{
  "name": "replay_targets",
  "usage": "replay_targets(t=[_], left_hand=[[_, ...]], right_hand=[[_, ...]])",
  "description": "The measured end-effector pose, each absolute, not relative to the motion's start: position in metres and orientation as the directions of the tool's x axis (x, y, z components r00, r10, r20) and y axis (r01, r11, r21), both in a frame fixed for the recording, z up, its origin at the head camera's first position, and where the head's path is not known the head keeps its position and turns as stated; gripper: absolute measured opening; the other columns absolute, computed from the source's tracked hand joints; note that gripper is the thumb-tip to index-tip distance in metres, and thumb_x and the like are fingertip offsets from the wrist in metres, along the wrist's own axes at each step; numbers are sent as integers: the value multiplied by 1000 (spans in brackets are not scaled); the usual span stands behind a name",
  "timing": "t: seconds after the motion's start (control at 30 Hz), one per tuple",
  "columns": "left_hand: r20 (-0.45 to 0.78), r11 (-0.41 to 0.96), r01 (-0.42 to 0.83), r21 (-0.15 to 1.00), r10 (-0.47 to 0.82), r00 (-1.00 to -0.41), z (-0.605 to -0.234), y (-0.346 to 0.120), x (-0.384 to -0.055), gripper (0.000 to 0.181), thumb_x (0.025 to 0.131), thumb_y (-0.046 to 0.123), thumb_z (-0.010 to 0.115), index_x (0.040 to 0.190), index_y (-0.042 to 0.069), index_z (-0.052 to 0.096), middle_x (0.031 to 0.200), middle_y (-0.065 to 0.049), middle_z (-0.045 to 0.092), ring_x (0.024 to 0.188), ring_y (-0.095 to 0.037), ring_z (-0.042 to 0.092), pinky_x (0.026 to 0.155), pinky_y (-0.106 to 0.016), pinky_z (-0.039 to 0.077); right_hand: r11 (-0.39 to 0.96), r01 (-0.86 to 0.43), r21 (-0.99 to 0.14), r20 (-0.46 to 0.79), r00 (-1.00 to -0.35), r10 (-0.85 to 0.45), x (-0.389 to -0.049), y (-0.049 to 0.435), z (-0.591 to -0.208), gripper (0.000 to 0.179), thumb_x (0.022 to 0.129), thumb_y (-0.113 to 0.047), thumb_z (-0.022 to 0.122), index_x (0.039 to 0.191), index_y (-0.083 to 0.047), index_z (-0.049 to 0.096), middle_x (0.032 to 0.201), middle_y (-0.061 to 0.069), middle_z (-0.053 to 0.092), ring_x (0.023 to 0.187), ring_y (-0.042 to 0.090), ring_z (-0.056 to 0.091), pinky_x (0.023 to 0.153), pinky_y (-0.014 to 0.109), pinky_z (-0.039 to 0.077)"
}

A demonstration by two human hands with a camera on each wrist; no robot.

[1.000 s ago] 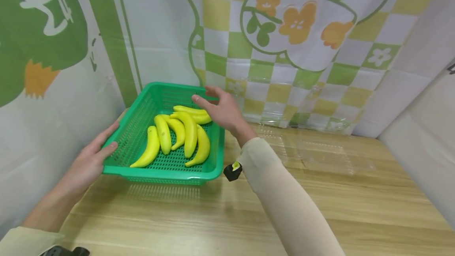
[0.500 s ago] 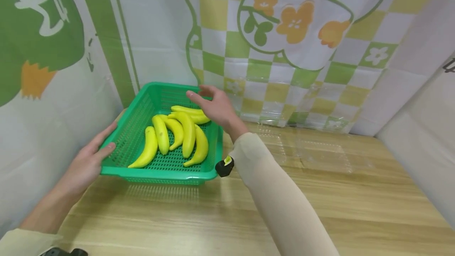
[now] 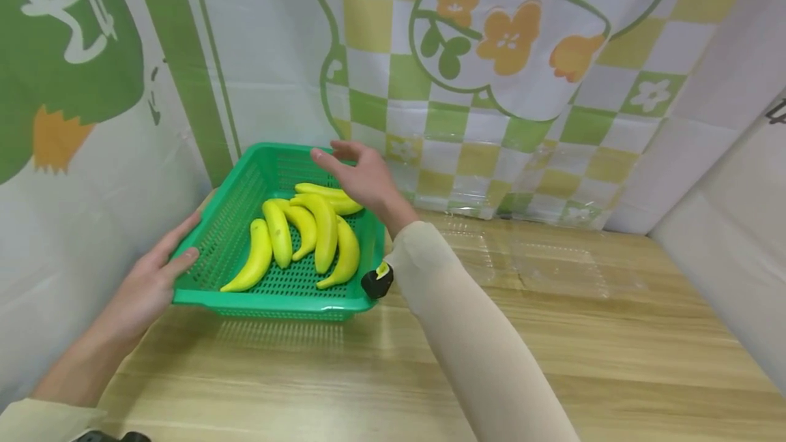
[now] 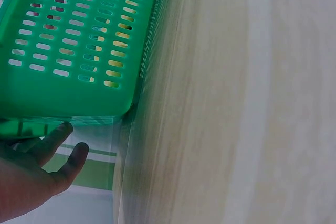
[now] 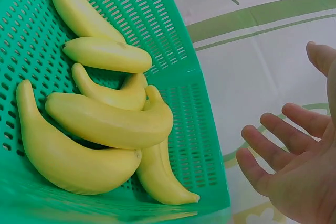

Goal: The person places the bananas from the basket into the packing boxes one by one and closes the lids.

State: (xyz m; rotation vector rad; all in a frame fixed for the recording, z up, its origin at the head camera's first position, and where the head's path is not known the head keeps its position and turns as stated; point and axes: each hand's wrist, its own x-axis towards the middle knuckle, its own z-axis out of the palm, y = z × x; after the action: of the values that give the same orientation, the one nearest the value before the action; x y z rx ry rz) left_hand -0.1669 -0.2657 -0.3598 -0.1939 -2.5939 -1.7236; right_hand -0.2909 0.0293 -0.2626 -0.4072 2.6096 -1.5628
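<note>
A green perforated plastic basket [image 3: 288,303] rests on the wooden table and holds several yellow bananas [image 3: 256,258]. My left hand [image 3: 144,285] grips its left rim, thumb on the rim's inner edge and fingers along the outside. In the left wrist view, that hand's fingertips [image 4: 65,128] reach the wall by the basket's corner. Over the far right corner hovers my right hand [image 3: 366,179], thumb and fingers spread, holding nothing. The right wrist view shows its fingers [image 5: 273,153] apart from the rim, and several bananas [image 5: 113,121] piled across one another.
Clear plastic trays [image 3: 565,268] lie on the table [image 3: 467,367] to the right of the basket, against the back. A patterned cloth [image 3: 424,80] hangs close behind, and white side walls [image 3: 731,189] enclose the table.
My right hand has moved left along the basket's far rim, its fingers staying spread. The left hand keeps its grip, and the basket and bananas stay put.
</note>
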Motion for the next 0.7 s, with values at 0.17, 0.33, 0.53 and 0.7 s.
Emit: replay_targets(t=[0.17,0.33,0.53,0.7], left_hand=[[89,389,117,914,88,-992,-361,-266,-167,57,108,38,33,159,37,8,166,-7,-4,150,-38,-11,115,-68,-10],[82,393,111,913,90,-993,-360,-265,-167,56,108,39,33,158,38,7,166,-7,-4,150,-37,-12,114,-69,-11],[76,417,100,904,75,-994,-359,-264,-166,56,108,39,33,158,39,7,166,-7,-4,150,-38,-11,114,-70,-10],[91,418,116,901,79,-993,-360,-264,-166,56,108,38,33,158,39,8,167,-6,-3,151,-36,-10,114,-69,-10]], right_hand=[[442,-168,-881,58,-966,-252,-294,27,-263,65,87,-68,59,141,-34,50,142,-11,53,135,17,46,112,45,40],[432,-147,-890,48,-972,-230,-300,24,-265,65,87,-68,60,141,-33,51,142,-13,53,135,17,47,113,43,40],[446,-164,-880,66,-972,-226,-305,19,-271,66,90,-64,58,142,-24,52,144,-6,54,133,19,49,111,40,42],[457,-183,-870,81,-969,-234,-306,16,-275,63,91,-62,57,141,-24,53,143,-2,55,133,19,49,110,40,43]])
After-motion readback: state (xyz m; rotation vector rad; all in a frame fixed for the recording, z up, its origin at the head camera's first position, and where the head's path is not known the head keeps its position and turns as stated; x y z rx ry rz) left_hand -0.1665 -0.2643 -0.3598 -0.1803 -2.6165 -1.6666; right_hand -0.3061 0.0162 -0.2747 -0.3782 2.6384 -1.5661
